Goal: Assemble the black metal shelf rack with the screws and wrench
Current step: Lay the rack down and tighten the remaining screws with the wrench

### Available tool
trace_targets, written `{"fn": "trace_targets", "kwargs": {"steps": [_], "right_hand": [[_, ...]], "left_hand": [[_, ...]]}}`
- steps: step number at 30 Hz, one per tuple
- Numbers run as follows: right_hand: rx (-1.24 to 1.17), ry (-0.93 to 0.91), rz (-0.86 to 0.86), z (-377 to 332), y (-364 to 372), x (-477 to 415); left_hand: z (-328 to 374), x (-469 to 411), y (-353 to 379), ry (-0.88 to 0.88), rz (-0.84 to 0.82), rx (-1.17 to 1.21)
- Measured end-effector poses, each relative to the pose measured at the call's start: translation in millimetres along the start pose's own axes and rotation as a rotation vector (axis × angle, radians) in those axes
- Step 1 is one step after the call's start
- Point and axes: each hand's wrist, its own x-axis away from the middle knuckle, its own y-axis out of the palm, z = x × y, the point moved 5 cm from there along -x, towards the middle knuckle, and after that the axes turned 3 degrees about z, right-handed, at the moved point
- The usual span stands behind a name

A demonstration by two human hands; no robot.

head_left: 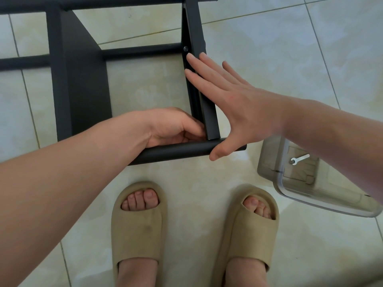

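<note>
The black metal shelf rack (83,83) lies on its side on the tiled floor, with a flat shelf panel on the left and an angled bar (193,27) on the right. A round black tube (176,151) runs across its near end. My left hand (174,127) curls its fingers at the joint where the angled bar meets the tube. My right hand (234,96) lies flat with straight fingers against the angled bar, thumb on the tube's end. A screw head (185,48) sits in the bar just above my fingertips. A small silver wrench (299,159) lies in a clear box.
The clear plastic box (310,189) stands on the floor at the right, partly under my right forearm. My two feet in tan slippers (136,220) stand just below the rack's near tube. Pale floor tiles (279,48) surround everything.
</note>
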Motion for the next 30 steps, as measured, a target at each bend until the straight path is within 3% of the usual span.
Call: {"fn": "trace_targets", "kwargs": {"steps": [9, 18, 24, 30], "right_hand": [[-0.025, 0.008, -0.001, -0.5, 0.4, 0.2], [-0.048, 0.012, -0.004, -1.0, 0.1, 0.3], [-0.047, 0.017, -0.011, -1.5, 0.0, 0.2], [-0.042, 0.013, -0.008, -0.9, 0.8, -0.1]], "left_hand": [[3.2, -1.1, 2.6, 0.054, 0.037, -0.083], [2.3, -0.2, 1.5, 0.037, -0.022, -0.013], [3.4, -2.9, 1.9, 0.077, 0.036, -0.118], [2.0, -1.6, 1.3, 0.048, -0.042, -0.021]]}}
